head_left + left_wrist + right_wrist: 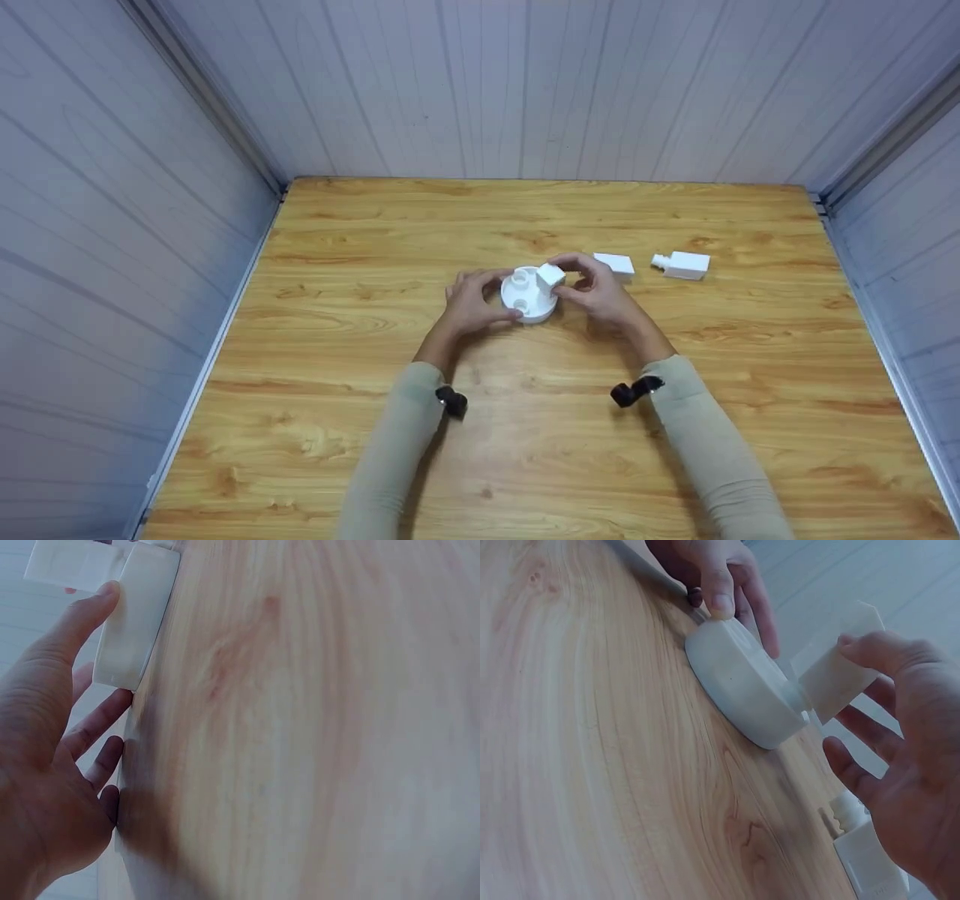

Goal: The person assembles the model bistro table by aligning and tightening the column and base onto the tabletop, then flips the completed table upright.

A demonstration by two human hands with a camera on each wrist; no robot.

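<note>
Your bench [525,450] is light wood with strong grain, walled in by pale panels on three sides. On it you have a round white base [525,298] near the middle, and to its right two white blocks [615,265] [684,265], just apart.

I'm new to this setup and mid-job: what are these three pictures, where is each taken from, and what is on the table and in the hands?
There is no machine here: a person works with two bare hands. The wide picture comes from a camera on the head, looking down at a wooden table. The other two come from cameras strapped to each wrist. The left hand steadies a round white base by its edge. The right hand pinches a small white block over that base. Two more white parts lie to the right: a plain block and a block with a peg.
</note>
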